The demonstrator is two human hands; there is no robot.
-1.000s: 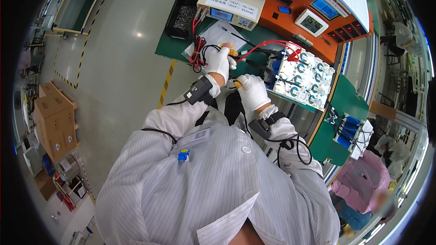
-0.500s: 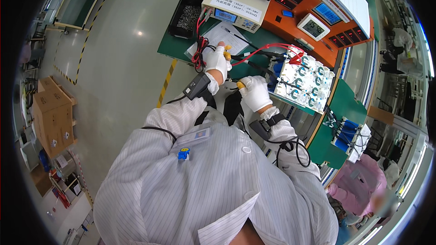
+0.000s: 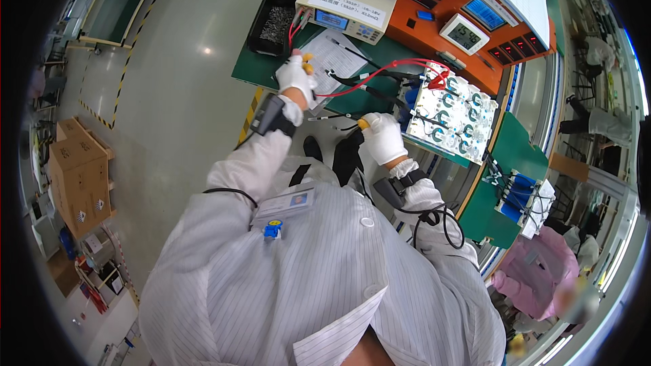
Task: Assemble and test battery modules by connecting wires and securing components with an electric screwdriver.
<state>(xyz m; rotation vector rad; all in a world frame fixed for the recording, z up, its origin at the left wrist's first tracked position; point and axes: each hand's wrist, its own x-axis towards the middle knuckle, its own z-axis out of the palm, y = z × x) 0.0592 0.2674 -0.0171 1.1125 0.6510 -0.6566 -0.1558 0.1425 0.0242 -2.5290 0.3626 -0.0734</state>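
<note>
My left hand point(image 3: 296, 81), in a white glove with yellow fingertips, is closed round the test leads point(image 3: 294, 31) below the beige tester point(image 3: 350, 5). Most of the lead bundle is hidden behind the glove. From there a red wire point(image 3: 373, 77) arcs over to a battery pack point(image 3: 453, 114) with a white top and blue cells. My right hand point(image 3: 384, 138), gloved alike, pinches a thin black cable point(image 3: 344, 116) in front of the pack; its loose ends point left. Between my hands, further black cables point(image 3: 369, 88) run from the pack over the green bench.
Printed sheets point(image 3: 333, 53) and a pen lie under the tester. Two black bins point(image 3: 272, 26) of small metal parts stand left of it. Behind the pack is an orange cabinet point(image 3: 434, 27) with displays and a white clock point(image 3: 464, 35). Another pack point(image 3: 522, 198) sits right; a person in pink point(image 3: 536, 274) is beyond.
My left hand has moved left and slightly toward the bins, away from the black cable ends, which now lie uncovered. The right hand has stayed almost in place.
</note>
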